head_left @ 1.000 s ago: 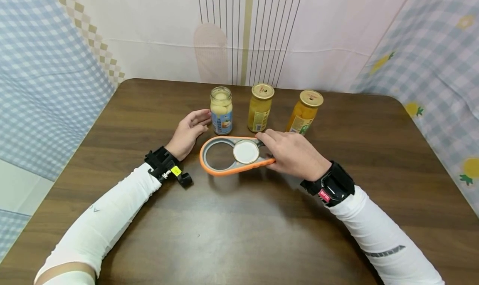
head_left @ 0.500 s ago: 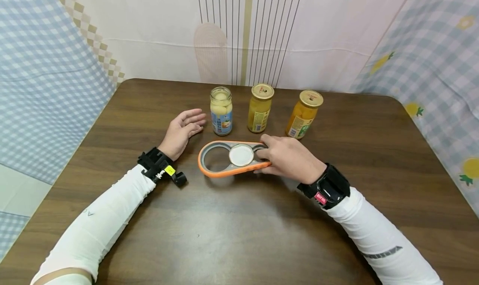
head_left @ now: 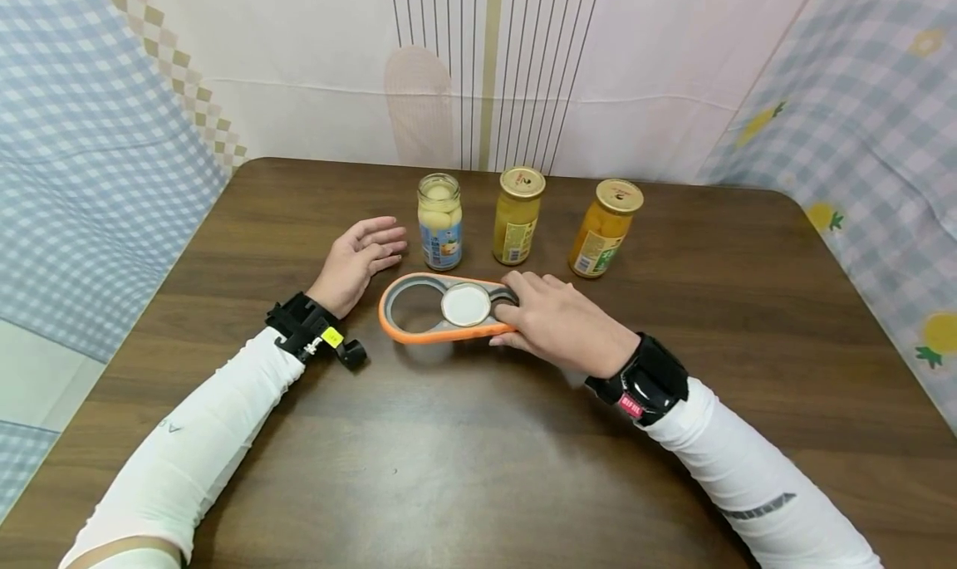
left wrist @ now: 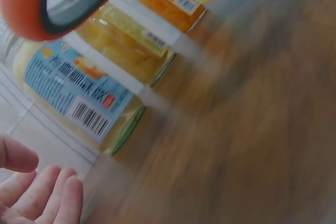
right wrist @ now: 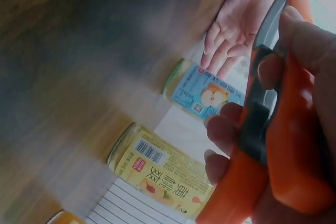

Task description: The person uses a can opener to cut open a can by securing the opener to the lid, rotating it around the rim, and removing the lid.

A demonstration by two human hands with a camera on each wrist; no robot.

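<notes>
My right hand (head_left: 561,320) grips the narrow end of an orange and grey jar opener (head_left: 396,324), held above the table in front of the jars. A round jar lid (head_left: 466,305), pale underside up, shows in the middle of the opener. In the right wrist view the thumb and fingertips curl round its orange handle (right wrist: 299,145). My left hand (head_left: 351,262) is relaxed, fingers extended, just left of an open glass jar (head_left: 440,224) with a blue label and pale fruit inside. That jar has no lid on and stands upright.
Two jars with gold lids stand right of the open one: a yellow jar (head_left: 517,220) and an orange jar (head_left: 604,232). The brown wooden table (head_left: 419,469) ends at its back edge against a hanging cloth (head_left: 643,62).
My left hand has drawn back left, away from the open jar. My right hand has moved left with the jar opener and the lid in it. The jars have stayed in place.
</notes>
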